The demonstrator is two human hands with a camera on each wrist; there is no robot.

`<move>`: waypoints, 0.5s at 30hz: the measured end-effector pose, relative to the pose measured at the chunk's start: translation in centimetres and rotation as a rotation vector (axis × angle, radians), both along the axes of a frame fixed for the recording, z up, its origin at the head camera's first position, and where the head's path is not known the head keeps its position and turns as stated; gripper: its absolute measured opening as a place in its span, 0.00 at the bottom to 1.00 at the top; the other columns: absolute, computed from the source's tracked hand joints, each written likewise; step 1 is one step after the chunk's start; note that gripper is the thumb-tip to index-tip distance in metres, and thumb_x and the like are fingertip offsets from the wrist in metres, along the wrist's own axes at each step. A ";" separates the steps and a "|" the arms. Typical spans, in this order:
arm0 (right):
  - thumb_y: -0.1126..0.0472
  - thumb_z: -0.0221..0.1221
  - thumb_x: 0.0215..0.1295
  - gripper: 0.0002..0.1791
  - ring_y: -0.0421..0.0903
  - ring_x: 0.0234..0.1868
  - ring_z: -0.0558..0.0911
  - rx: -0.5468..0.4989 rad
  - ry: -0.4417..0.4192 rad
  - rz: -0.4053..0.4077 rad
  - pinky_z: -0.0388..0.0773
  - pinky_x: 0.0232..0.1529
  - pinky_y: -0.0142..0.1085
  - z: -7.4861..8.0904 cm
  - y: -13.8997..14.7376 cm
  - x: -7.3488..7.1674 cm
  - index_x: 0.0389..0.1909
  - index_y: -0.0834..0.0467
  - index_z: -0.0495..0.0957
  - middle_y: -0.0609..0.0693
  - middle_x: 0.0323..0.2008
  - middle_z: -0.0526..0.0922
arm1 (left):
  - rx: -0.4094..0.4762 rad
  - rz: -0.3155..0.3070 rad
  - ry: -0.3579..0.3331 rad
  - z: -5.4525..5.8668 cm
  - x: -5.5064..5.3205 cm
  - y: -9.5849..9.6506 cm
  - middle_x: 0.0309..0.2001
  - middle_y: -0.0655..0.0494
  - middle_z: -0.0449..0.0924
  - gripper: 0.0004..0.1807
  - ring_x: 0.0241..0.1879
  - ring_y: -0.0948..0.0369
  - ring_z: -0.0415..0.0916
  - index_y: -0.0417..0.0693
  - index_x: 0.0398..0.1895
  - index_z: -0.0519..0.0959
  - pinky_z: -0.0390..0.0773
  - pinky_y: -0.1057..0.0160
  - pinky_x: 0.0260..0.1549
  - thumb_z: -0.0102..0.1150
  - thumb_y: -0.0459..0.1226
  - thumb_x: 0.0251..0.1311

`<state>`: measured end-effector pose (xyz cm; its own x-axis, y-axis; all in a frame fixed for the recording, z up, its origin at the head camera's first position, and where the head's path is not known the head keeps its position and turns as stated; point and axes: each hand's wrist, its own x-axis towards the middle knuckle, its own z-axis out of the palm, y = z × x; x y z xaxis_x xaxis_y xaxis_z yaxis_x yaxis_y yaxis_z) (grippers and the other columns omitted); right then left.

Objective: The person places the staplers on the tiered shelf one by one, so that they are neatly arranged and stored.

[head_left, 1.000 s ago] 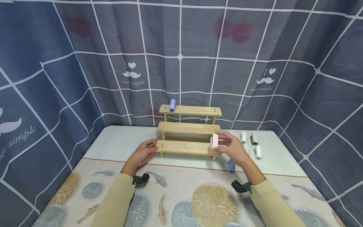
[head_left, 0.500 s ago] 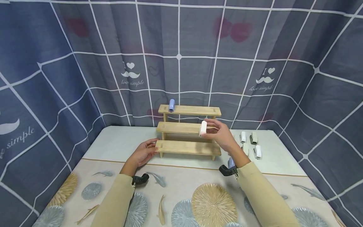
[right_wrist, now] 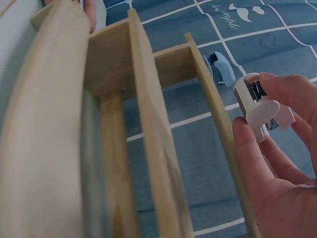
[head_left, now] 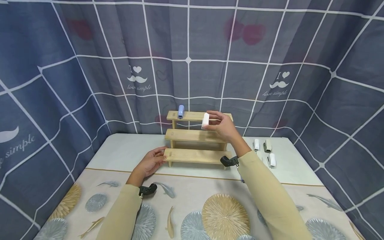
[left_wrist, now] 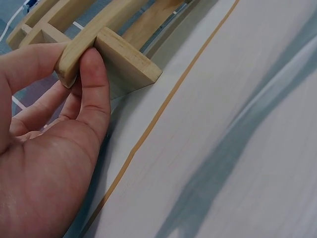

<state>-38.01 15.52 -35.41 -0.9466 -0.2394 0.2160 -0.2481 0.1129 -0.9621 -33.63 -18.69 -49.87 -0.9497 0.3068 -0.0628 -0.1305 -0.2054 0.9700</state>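
My right hand pinches a small white stapler between thumb and fingers, in front of the top tier of a three-step wooden stand. In the right wrist view the stapler is seen close to the edge of that tier, its metal inside showing. A blue stapler stands on the top tier near its left end. My left hand grips the left end of the lowest step; in the left wrist view, thumb and fingers pinch the board's rounded end.
On the white tabletop to the right stand white staplers and a beige one; the right forearm partly hides others. A patterned cloth covers the front of the table. A blue checked curtain hangs right behind the stand.
My right hand has carried the white stapler up and to the left, from beside the lowest step to the top tier. The left hand has stayed on the stand.
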 end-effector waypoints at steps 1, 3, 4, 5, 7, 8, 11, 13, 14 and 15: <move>0.73 0.72 0.56 0.39 0.55 0.59 0.82 -0.004 -0.006 0.011 0.87 0.48 0.33 0.3 -0.3 -0.3 0.70 0.57 0.72 0.59 0.65 0.78 | -0.001 0.003 -0.005 0.0 0.0 0.0 0.49 0.57 0.79 0.37 0.45 0.65 0.81 0.30 0.78 0.54 0.84 0.69 0.44 0.52 0.20 0.67; 0.74 0.71 0.56 0.39 0.58 0.61 0.81 -0.013 -0.016 0.028 0.87 0.49 0.35 0.9 -0.9 -0.8 0.70 0.57 0.72 0.59 0.65 0.77 | -0.009 0.004 -0.004 0.1 0.0 -0.1 0.50 0.57 0.79 0.36 0.45 0.65 0.81 0.30 0.78 0.54 0.84 0.69 0.44 0.52 0.20 0.67; 0.74 0.72 0.55 0.39 0.58 0.61 0.81 -0.008 -0.017 0.029 0.87 0.49 0.35 1.1 -1.1 -1.2 0.70 0.57 0.72 0.59 0.65 0.77 | -0.013 0.003 -0.005 0.1 0.0 -0.1 0.50 0.57 0.79 0.37 0.45 0.65 0.81 0.30 0.78 0.54 0.83 0.69 0.44 0.52 0.20 0.67; 0.74 0.72 0.55 0.39 0.59 0.61 0.81 -0.001 -0.014 0.028 0.87 0.49 0.36 1.3 -1.4 -1.5 0.70 0.57 0.72 0.60 0.65 0.77 | -0.015 0.004 -0.005 0.1 0.0 -0.1 0.50 0.57 0.79 0.37 0.45 0.65 0.81 0.30 0.78 0.54 0.84 0.69 0.44 0.52 0.20 0.67; 0.74 0.73 0.54 0.40 0.59 0.61 0.81 0.014 -0.014 0.027 0.87 0.50 0.38 1.7 -1.8 -2.1 0.70 0.58 0.73 0.60 0.65 0.77 | -0.019 0.000 -0.002 0.2 0.1 -0.1 0.50 0.57 0.79 0.37 0.45 0.65 0.81 0.30 0.78 0.54 0.83 0.69 0.44 0.53 0.21 0.67; 0.73 0.73 0.54 0.40 0.58 0.61 0.81 0.032 -0.011 0.020 0.87 0.50 0.38 1.9 -1.9 -2.4 0.70 0.57 0.73 0.60 0.65 0.77 | -0.020 -0.004 -0.001 0.2 0.1 -0.1 0.50 0.57 0.79 0.37 0.45 0.65 0.81 0.30 0.78 0.53 0.83 0.69 0.44 0.53 0.21 0.67; 0.71 0.74 0.54 0.41 0.58 0.61 0.80 0.085 -0.010 0.002 0.86 0.53 0.42 2.4 -2.1 -3.1 0.71 0.55 0.72 0.60 0.65 0.77 | -0.017 -0.009 -0.004 0.3 0.0 -0.1 0.49 0.58 0.79 0.37 0.44 0.65 0.81 0.29 0.78 0.53 0.83 0.70 0.43 0.53 0.21 0.67; 0.69 0.75 0.54 0.41 0.57 0.61 0.80 0.121 -0.012 -0.014 0.85 0.55 0.43 2.6 -2.2 -3.5 0.71 0.53 0.73 0.59 0.65 0.77 | -0.014 -0.008 -0.007 0.2 0.0 -0.1 0.49 0.58 0.79 0.37 0.44 0.65 0.81 0.29 0.78 0.54 0.83 0.69 0.43 0.53 0.20 0.66; 0.69 0.75 0.54 0.41 0.57 0.61 0.80 0.136 -0.013 -0.018 0.85 0.55 0.44 2.6 -2.2 -3.7 0.71 0.53 0.73 0.59 0.64 0.77 | -0.012 -0.007 -0.009 0.2 -0.1 0.0 0.49 0.58 0.80 0.37 0.44 0.65 0.81 0.30 0.78 0.54 0.83 0.69 0.43 0.53 0.20 0.66; 0.69 0.75 0.54 0.41 0.57 0.61 0.80 0.140 -0.019 -0.019 0.85 0.56 0.46 2.7 -2.3 -4.0 0.71 0.53 0.73 0.59 0.64 0.78 | -0.014 -0.007 -0.008 0.2 -0.1 0.0 0.49 0.58 0.80 0.37 0.44 0.65 0.81 0.29 0.78 0.54 0.83 0.69 0.43 0.53 0.20 0.67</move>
<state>-41.97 13.25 -32.71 -0.9548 -0.2480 0.1640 -0.2268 0.2511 -0.9410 -33.72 -18.72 -49.64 -0.9470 0.3124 -0.0748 -0.1397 -0.1911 0.9716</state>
